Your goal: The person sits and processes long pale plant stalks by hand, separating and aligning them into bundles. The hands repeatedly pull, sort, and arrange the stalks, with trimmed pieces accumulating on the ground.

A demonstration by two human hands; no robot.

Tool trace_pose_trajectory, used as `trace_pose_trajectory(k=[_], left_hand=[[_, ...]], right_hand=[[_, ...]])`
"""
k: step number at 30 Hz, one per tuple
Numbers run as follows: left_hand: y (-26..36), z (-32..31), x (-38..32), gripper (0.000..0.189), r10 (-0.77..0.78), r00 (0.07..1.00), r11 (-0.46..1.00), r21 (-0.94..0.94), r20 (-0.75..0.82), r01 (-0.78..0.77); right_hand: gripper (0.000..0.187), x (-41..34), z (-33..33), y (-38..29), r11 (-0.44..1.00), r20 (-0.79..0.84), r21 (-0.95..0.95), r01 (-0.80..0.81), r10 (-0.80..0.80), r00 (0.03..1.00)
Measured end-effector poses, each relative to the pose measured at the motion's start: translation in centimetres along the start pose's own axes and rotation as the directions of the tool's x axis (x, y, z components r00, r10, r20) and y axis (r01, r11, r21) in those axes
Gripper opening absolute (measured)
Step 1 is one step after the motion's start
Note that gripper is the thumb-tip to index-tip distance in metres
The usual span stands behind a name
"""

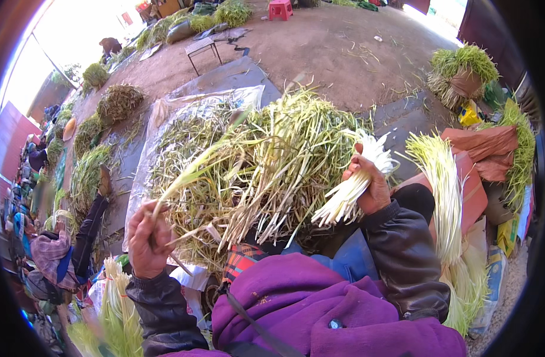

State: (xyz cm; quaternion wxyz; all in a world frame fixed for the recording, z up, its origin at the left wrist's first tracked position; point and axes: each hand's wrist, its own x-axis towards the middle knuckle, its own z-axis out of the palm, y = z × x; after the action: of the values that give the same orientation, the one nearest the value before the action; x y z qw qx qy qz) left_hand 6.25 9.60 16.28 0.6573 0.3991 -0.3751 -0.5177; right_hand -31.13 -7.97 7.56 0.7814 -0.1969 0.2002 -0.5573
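My left hand [149, 238], at the left of the view, pinches a few long pale green stalks [189, 172] whose leafy ends point up and right. At the right, my right hand [368, 178] is closed around a thick bundle of white stalks [344, 198]. Before me, between the hands, lies a big heap of green and dry yellow leafy stalks [294, 156]. Some stalks in it lie with their pale ends towards me. Trimmings and withered leaves [192, 134] cover a plastic sheet [140, 178] under the heap's left part.
A pile of cleaned white-and-green stalks [446, 201] lies right of my right arm. Tied bundles [116, 294] stand at lower left. Co-workers [53, 259] sit along the left side. A small metal-legged table [201, 47] and a red plastic stool [280, 9] stand farther off.
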Motion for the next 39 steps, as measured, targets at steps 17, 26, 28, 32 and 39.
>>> trace_pose_trajectory(k=[17,26,28,32,39], left_hand=[[-8.2,3.5,0.1,0.029,-0.371,0.921,0.921,0.169,0.114,0.35],[-12.7,5.5,-0.1,0.028,-0.317,0.932,0.924,0.281,0.175,0.261],[-13.2,5.7,-0.1,0.029,-0.267,0.942,0.883,0.444,0.204,0.154],[-13.7,6.2,-0.2,0.028,-0.235,0.948,0.823,0.563,0.215,0.076],[-14.1,7.4,0.1,0.027,0.037,0.953,0.649,0.718,0.301,-0.251]], right_hand=[[0.026,-0.7,0.3,1.0,0.995,0.0,-0.029,-0.096,0.096,0.995],[0.024,-1.2,0.9,3.1,0.957,-0.04,-0.194,-0.217,0.213,0.976],[0.025,-1.3,1.0,3.1,0.952,-0.045,-0.198,-0.234,0.23,0.972],[0.026,-1.4,1.2,3.0,0.961,-0.044,-0.172,-0.219,0.214,0.976],[0.029,-1.8,1.2,3.8,0.828,-0.186,-0.359,-0.43,0.388,0.903]])
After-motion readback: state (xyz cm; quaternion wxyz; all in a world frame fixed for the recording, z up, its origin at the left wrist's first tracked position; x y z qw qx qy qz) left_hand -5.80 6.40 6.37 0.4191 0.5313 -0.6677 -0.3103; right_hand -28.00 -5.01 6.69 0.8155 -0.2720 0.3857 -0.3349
